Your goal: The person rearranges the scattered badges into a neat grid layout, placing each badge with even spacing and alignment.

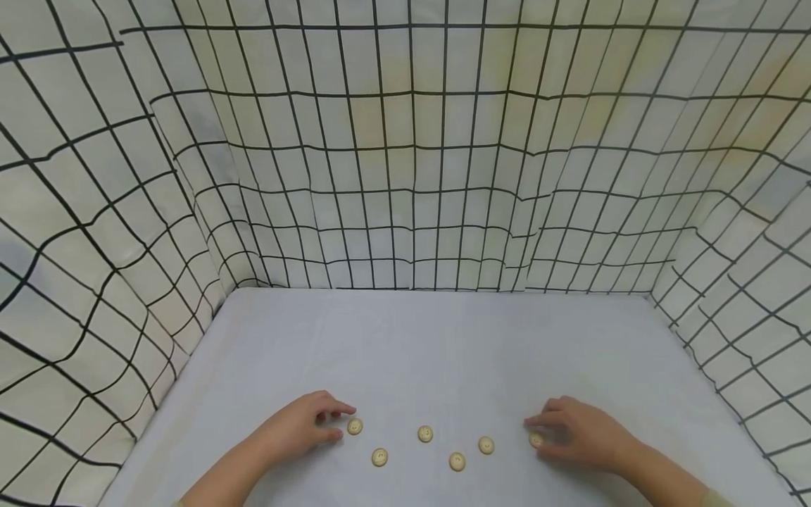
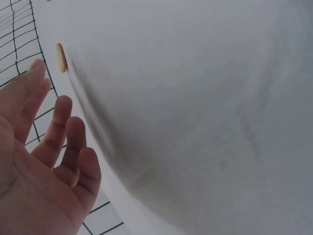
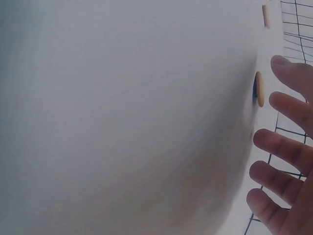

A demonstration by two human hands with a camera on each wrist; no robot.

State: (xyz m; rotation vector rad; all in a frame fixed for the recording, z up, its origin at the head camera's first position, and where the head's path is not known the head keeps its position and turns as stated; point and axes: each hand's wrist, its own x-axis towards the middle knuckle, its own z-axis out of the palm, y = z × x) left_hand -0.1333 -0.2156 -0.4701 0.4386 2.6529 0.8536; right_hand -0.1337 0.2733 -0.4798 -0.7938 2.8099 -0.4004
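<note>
Several round, pale tan buttons lie on the white cloth in front of me. My left hand [image 1: 305, 421] hovers beside the leftmost button [image 1: 355, 426], its thumb and fingers apart and holding nothing. In the left wrist view that button [image 2: 60, 58] sits just beyond the fingertips, and the fingers are loosely bent. On the right, my right hand [image 1: 579, 435] reaches around the rightmost button [image 1: 536, 439], partly covering it. The right wrist view has this button [image 3: 259, 89] near the spread thumb and index finger, with a gap showing between it and them.
Between the hands lie a front-left button [image 1: 379, 457], a middle button [image 1: 425, 433], a front button [image 1: 457, 461] and another button [image 1: 486, 444]. White cloth [image 1: 437, 345] covers the table. Walls of pale fabric with a black grid [image 1: 412, 169] enclose the back and both sides.
</note>
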